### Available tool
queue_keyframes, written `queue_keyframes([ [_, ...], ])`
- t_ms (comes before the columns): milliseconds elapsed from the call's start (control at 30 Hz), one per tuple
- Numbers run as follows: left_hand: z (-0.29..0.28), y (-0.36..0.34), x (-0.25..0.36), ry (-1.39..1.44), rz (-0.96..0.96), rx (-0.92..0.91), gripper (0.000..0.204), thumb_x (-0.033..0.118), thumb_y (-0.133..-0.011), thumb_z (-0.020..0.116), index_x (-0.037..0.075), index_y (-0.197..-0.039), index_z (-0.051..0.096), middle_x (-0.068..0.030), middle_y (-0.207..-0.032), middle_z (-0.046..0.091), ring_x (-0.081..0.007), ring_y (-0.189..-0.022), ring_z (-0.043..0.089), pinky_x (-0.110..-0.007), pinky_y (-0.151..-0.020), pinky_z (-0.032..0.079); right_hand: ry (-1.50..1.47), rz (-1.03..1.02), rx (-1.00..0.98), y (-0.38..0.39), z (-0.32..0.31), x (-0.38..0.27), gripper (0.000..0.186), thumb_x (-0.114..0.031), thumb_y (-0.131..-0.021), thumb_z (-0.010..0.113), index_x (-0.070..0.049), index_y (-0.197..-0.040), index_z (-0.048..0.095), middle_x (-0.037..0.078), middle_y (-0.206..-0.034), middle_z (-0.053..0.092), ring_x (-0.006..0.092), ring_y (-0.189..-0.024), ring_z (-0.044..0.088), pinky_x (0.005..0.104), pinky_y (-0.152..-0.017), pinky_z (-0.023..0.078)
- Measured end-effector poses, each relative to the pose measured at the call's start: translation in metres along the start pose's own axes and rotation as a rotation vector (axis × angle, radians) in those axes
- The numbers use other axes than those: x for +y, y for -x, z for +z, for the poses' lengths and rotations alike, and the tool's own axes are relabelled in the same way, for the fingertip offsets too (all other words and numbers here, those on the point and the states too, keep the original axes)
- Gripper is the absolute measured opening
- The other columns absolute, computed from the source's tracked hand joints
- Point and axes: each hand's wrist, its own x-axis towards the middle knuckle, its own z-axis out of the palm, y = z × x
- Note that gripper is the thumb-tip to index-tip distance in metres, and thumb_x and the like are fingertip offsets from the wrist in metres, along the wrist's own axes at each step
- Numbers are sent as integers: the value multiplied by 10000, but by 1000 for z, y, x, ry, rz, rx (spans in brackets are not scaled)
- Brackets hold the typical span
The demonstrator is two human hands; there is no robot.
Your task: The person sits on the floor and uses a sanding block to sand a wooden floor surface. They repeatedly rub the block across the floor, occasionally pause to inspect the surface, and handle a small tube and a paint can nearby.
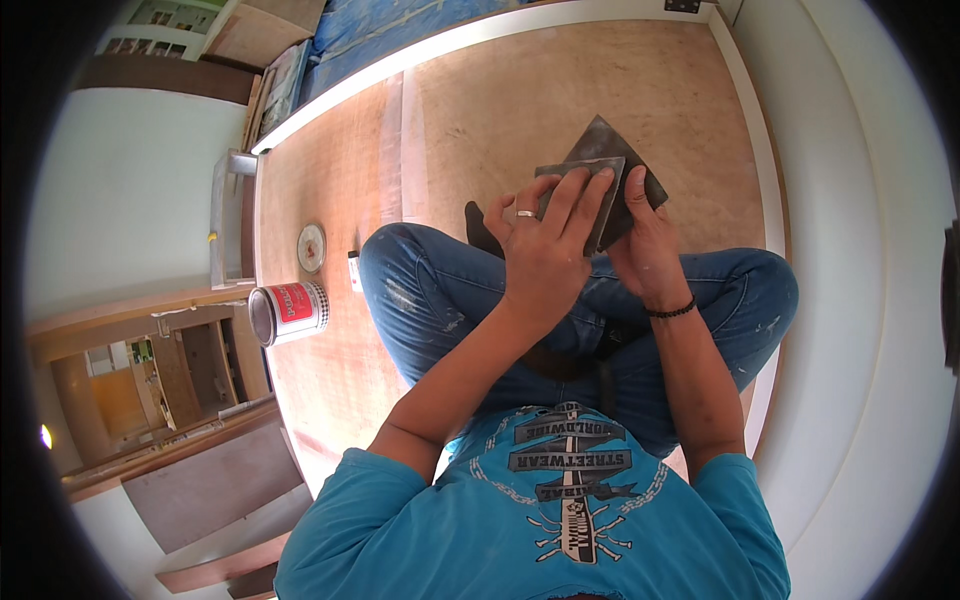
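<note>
Two thin, dark, flat square plates, dusty grey on their faces, are held together above my crossed legs. My left hand [550, 225] is closed on the nearer plate [609, 212], its fingers pressed across the face. The farther plate [600, 140] lies behind it, turned so that one corner points away from me. My right hand [645, 245] grips that one by its lower right side, thumb on the front and the other fingers mostly hidden beneath. The plates overlap and seem to touch. Whether anything is spread between them, I cannot tell.
I sit cross-legged on a brown wooden panel [480, 110] with a pale raised rim [420, 45]. To my left stand a red-labelled can [292, 312], a round lid [311, 248] and a small white container [354, 270]. A white wall [850, 250] runs along my right.
</note>
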Motion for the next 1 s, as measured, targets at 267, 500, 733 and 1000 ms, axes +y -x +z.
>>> queue_keyframes([
  [267, 0, 2, -3, 19, -13, -7, 765, -9, -688, 762, 197, -1415, 643, 18, -1372, 615, -218, -1186, 578, -457, -1028, 282, 45, 7, 33, 1, 3, 1, 433, -384, -1091, 569, -44, -1355, 620, 50, -1235, 699, 144, -1125, 670, 310, -950, 572],
  [500, -2, -1, -1, 31, -32, -2, 732, 34, -720, 763, 197, -1423, 639, 15, -1367, 620, -218, -1176, 577, -456, -1026, 284, 32, -22, 21, 1, 2, 5, 419, -361, -1088, 580, -33, -1345, 627, 53, -1226, 703, 146, -1122, 669, 307, -937, 574],
  [733, 0, -6, 2, 50, -62, 15, 670, 89, -770, 743, 192, -1424, 641, 12, -1329, 644, -211, -1147, 587, -425, -1021, 278, 24, -75, 30, 0, 2, 11, 432, -347, -1090, 583, -26, -1377, 619, 59, -1252, 698, 142, -1140, 656, 304, -950, 559],
  [1000, -1, -37, -13, 149, -219, 63, 559, 28, -899, 645, 150, -1444, 621, -60, -1335, 647, -249, -1161, 605, -475, -1061, 295, 245, -134, 30, 8, 17, 17, 479, -365, -1100, 564, -6, -1417, 594, 79, -1319, 673, 182, -1213, 626, 341, -1023, 530],
])
